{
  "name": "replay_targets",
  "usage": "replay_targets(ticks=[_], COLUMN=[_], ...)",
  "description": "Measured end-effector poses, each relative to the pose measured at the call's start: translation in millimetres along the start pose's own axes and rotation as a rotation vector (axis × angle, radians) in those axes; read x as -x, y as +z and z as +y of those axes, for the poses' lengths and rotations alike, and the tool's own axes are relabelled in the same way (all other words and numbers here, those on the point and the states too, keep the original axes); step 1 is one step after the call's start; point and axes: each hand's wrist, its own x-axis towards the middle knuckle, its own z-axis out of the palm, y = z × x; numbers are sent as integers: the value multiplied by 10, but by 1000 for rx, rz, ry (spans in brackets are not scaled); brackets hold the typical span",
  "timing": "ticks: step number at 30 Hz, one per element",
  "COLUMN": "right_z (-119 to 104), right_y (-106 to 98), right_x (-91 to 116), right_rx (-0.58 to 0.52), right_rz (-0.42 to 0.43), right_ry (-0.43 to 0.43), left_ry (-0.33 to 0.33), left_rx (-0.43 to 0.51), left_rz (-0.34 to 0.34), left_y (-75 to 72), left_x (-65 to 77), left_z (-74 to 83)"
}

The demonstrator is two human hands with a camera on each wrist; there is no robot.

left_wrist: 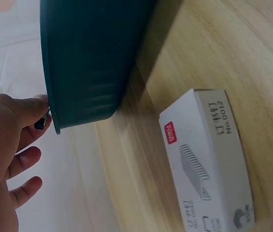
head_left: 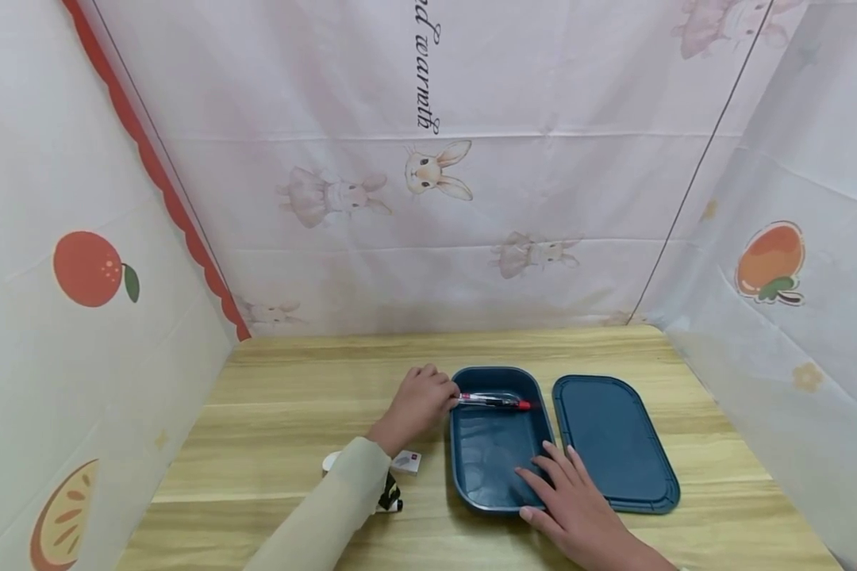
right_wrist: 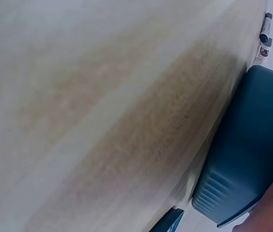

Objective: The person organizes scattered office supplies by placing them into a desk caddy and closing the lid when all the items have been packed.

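Note:
A dark blue open box point(head_left: 496, 464) stands on the wooden table. At its left rim my left hand point(head_left: 417, 403) pinches one end of a clear pen with red parts point(head_left: 493, 401), which lies crosswise over the far part of the box's inside. In the left wrist view, a small dark tip point(left_wrist: 40, 123) shows below the thumb, beside the rim. My right hand point(head_left: 571, 503) rests on the near right rim, its fingers spread and mostly straight. The matching blue lid point(head_left: 617, 444) lies flat to the right of the box.
A small white staple box point(left_wrist: 202, 164) lies left of the blue box. Nearby, partly hidden by the left sleeve, are a white round-ended item point(head_left: 330, 460) and a black-and-white item point(head_left: 390, 496). Printed cloth walls point(head_left: 371, 285) enclose the table's back and sides.

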Motion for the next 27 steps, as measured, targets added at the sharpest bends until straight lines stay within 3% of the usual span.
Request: replay_targets(ticks=[11,19,27], right_z=[-15,-7,-11], right_y=[8,10,1], right_x=[-6,3,-5], right_rx=[21,19,3], right_rz=[52,22,-3], right_ry=[-34,-4,8], left_ry=[47,51,73], left_rx=[-48,-45,-124], left_rz=[-3,15,3], left_y=[19,54,86], left_x=[-87,-123,-178], left_z=[76,124,176])
